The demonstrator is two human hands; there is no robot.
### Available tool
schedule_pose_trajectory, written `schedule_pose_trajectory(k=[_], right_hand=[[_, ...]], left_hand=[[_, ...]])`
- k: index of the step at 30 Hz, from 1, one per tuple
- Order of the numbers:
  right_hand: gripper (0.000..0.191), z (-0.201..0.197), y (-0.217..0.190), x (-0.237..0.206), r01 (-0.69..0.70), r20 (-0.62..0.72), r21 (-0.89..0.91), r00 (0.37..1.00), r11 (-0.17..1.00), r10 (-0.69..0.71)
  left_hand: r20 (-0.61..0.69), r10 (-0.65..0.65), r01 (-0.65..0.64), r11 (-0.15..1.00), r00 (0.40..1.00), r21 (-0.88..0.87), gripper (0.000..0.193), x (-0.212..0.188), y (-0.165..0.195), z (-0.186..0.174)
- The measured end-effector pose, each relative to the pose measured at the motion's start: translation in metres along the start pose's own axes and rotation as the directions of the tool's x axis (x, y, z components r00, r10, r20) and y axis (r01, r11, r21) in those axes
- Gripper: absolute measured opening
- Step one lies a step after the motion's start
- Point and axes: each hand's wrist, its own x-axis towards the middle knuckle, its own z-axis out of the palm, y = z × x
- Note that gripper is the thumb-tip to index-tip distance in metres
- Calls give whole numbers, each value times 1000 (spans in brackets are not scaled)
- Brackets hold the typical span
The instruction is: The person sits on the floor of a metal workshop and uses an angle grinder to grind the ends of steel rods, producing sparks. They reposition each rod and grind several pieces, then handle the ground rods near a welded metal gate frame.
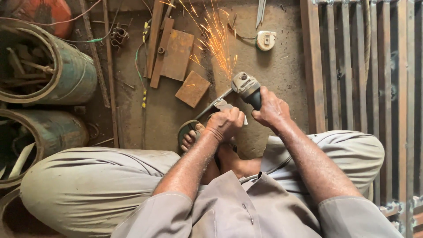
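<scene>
My right hand point(272, 109) grips the dark body of an angle grinder point(246, 86), whose disc touches a thin bright metal piece point(223, 105). Orange sparks point(217, 37) fly up and away from the contact point. My left hand point(226, 122) is closed on that metal piece, holding it low over the floor just beside the grinder. My sandalled foot point(190, 133) rests under the left hand, with the end of the metal piece near it. Both knees are bent in grey trousers on either side.
Rusty flat plates and strips point(177, 55) lie on the dirt floor ahead. A tape measure point(265, 40) sits beyond the sparks. Two green drums point(77, 72) with scrap stand at left. A metal grille of vertical bars point(361, 66) fills the right side.
</scene>
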Motion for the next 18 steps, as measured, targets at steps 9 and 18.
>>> schedule_pose_trajectory(k=[9, 18], right_hand=[[71, -9, 11, 13, -113, -75, 23, 991, 993, 114], [75, -8, -2, 12, -63, -31, 30, 997, 998, 64]], left_hand=[[-19, -29, 28, 998, 999, -50, 7, 2, -4, -1], [62, -423, 408, 810, 904, -421, 10, 10, -41, -2]])
